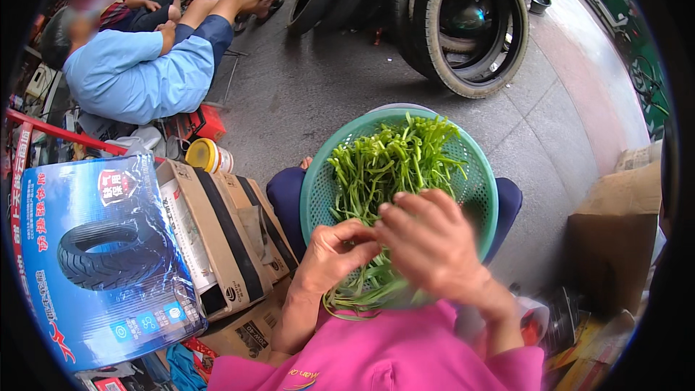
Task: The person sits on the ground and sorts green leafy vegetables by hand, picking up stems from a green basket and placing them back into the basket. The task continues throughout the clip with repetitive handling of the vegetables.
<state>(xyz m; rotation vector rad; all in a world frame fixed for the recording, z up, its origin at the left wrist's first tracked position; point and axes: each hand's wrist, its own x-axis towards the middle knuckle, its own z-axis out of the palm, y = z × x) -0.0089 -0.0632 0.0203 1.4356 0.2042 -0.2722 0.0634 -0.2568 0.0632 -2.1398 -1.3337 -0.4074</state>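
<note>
a round, teal-green, perforated plastic colander point(318, 174) lies beneath and around the fingers, between knees in dark blue trousers point(510, 206). the person's bare left hand point(329, 257), below and left of the meeting point, has its thumb and forefinger drawn together; whether a stem is pinched there cannot be told. the bare right hand point(438, 246), slightly blurred, arches in from the right, fingers bent and close together, tips beside the left ones; its grip is hidden. the work is apparently midway. beyond the fingertips, inside the colander, a thick heap of bright green, slender vegetable stalks point(398, 156) lies roughly bundled, probably the portion already picked over. nearer than the fingers, toward the bright pink fabric top point(405, 351), lie looser, longer green leafy strands point(362, 297), probably left to sort. no finished share is clearly separated, so the exact proportion remains uncertain.
</note>
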